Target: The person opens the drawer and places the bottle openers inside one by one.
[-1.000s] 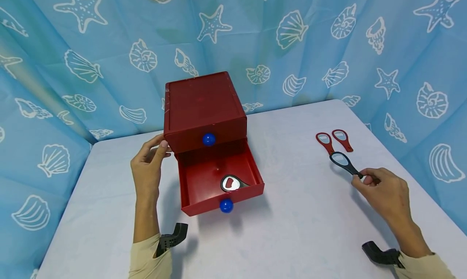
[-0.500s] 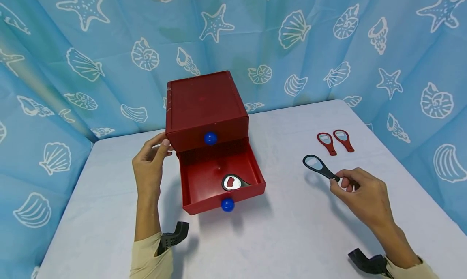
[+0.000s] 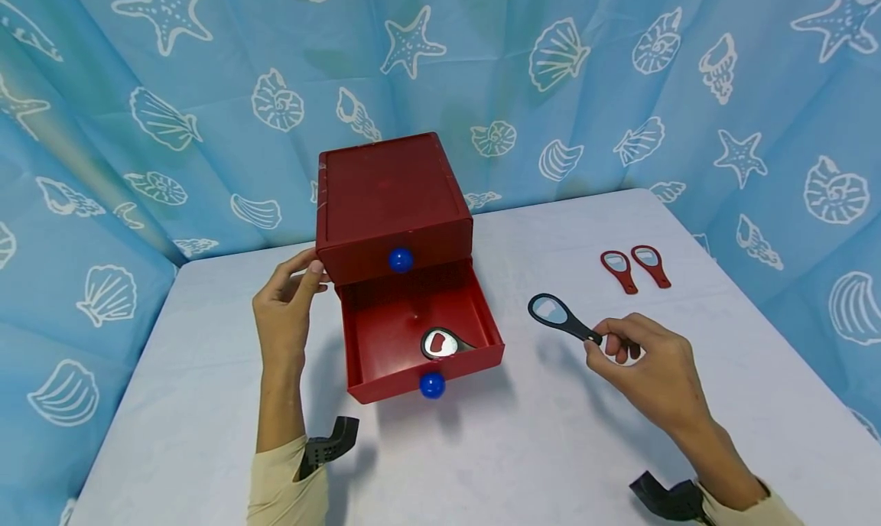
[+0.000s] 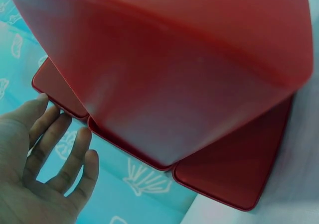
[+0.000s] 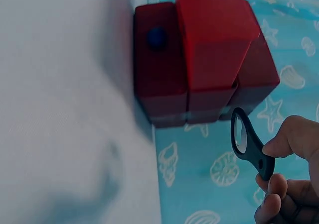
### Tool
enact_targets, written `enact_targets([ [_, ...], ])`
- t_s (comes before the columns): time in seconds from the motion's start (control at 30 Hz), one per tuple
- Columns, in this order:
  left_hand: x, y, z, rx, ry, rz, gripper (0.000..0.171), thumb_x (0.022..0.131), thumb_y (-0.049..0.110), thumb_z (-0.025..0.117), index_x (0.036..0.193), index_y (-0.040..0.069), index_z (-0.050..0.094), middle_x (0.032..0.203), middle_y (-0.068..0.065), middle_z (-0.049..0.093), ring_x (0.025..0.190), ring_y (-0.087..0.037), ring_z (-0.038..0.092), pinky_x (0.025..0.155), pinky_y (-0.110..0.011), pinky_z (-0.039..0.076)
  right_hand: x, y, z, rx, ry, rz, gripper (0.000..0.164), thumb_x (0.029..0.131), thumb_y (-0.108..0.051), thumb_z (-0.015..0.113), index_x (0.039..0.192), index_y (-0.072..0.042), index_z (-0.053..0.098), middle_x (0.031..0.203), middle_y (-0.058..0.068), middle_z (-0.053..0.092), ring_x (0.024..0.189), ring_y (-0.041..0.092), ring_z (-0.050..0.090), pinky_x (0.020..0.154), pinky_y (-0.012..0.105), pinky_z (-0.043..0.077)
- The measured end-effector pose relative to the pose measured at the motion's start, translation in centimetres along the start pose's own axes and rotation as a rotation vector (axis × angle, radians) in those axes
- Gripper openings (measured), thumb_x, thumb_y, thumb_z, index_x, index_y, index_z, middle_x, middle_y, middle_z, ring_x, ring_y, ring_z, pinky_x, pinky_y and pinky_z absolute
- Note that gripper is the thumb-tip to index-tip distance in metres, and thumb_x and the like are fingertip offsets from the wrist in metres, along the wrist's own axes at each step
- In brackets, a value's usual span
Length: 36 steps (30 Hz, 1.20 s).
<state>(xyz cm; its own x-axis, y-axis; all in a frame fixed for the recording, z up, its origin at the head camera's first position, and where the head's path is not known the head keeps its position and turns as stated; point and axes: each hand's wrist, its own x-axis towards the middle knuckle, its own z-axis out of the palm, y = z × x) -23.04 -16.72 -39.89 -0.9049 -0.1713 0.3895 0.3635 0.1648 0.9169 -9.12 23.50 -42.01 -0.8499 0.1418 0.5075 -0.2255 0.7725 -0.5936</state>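
A dark red drawer cabinet (image 3: 385,186) stands on the table with one drawer (image 3: 385,350) pulled out below its top drawer. In that drawer lies a black-rimmed magnifying glass (image 3: 440,344), a small red shape showing in its lens. My left hand (image 3: 285,312) touches the cabinet's left side near the front corner; its fingers (image 4: 79,159) are loosely extended in the left wrist view. Between thumb and fingers, my right hand (image 3: 650,373) pinches the handle end of another black magnifying glass (image 3: 551,310), held above the table right of the drawer. Its lens points toward the cabinet.
Two red magnifying glasses (image 3: 633,270) lie side by side on the white table (image 3: 551,457) at the right. Blue knobs (image 3: 432,385) stick out from the drawer fronts. A blue shell-patterned curtain (image 3: 482,67) hangs behind the table and at its sides.
My right hand has carried the black magnifying glass leftward, away from the two red ones and nearer the drawer. The left hand has stayed against the cabinet.
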Motion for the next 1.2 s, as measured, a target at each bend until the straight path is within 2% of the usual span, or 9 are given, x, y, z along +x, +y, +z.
enact_targets([
  [0.3, 0.0, 0.1, 0.0, 0.015, 0.005, 0.005, 0.035, 0.095, 0.036, 0.069, 0.128, 0.024, 0.070, 0.119, 0.004, 0.069, 0.097, -0.020, 0.067, 0.093, -0.033, 0.053, 0.7, -2.7, 0.6, 0.072, -0.021, -0.050, 0.021, 0.074, -0.003, 0.085, 0.087, -0.013, 0.072, 0.070, -0.007, 0.055, 0.068, 0.010, 0.050, 0.059, 0.018, 0.041],
  [0.37, -0.1, 0.5, 0.0, 0.016, 0.006, 0.003, 0.035, 0.096, 0.034, 0.068, 0.128, 0.022, 0.070, 0.120, 0.003, 0.069, 0.097, -0.020, 0.067, 0.092, -0.033, 0.053, 0.8, -3.2, 0.8, 0.082, -0.033, -0.056, 0.021, 0.074, -0.004, 0.085, 0.087, -0.013, 0.072, 0.071, -0.007, 0.055, 0.068, 0.010, 0.050, 0.060, 0.018, 0.043],
  [0.73, 0.1, 0.1, -0.1, 0.014, 0.000, 0.007, 0.034, 0.096, 0.034, 0.068, 0.127, 0.023, 0.071, 0.119, 0.003, 0.069, 0.097, -0.021, 0.067, 0.092, -0.033, 0.053, 1.6, -5.2, 2.4, 0.153, -0.062, -0.148, 0.021, 0.073, -0.005, 0.086, 0.087, -0.014, 0.072, 0.072, -0.010, 0.054, 0.067, 0.008, 0.052, 0.058, 0.019, 0.046],
  [0.97, 0.1, 0.1, -0.1, 0.002, 0.005, -0.009, 0.034, 0.097, 0.031, 0.068, 0.128, 0.020, 0.070, 0.119, 0.001, 0.069, 0.098, -0.024, 0.066, 0.091, -0.031, 0.053, 2.1, -6.0, 3.6, 0.164, -0.090, -0.174, 0.019, 0.075, -0.007, 0.085, 0.085, -0.015, 0.071, 0.070, -0.007, 0.054, 0.067, 0.007, 0.051, 0.056, 0.022, 0.046],
  [1.03, 0.0, 0.4, 0.0, 0.006, 0.008, -0.010, 0.034, 0.097, 0.030, 0.067, 0.129, 0.018, 0.070, 0.120, 0.000, 0.069, 0.098, -0.023, 0.066, 0.091, -0.030, 0.053, 2.2, -6.2, 3.9, 0.168, -0.095, -0.171, 0.018, 0.075, -0.008, 0.084, 0.084, -0.016, 0.071, 0.070, -0.006, 0.053, 0.067, 0.007, 0.051, 0.056, 0.022, 0.046],
  [1.2, -0.6, 2.4, 0.4, 0.026, 0.015, -0.008, 0.036, 0.098, 0.028, 0.066, 0.129, 0.012, 0.069, 0.120, -0.004, 0.068, 0.096, -0.020, 0.067, 0.091, -0.030, 0.054, 2.2, -6.5, 4.4, 0.178, -0.110, -0.162, 0.018, 0.076, -0.008, 0.084, 0.085, -0.017, 0.072, 0.071, -0.007, 0.054, 0.067, 0.008, 0.051, 0.055, 0.024, 0.046],
])
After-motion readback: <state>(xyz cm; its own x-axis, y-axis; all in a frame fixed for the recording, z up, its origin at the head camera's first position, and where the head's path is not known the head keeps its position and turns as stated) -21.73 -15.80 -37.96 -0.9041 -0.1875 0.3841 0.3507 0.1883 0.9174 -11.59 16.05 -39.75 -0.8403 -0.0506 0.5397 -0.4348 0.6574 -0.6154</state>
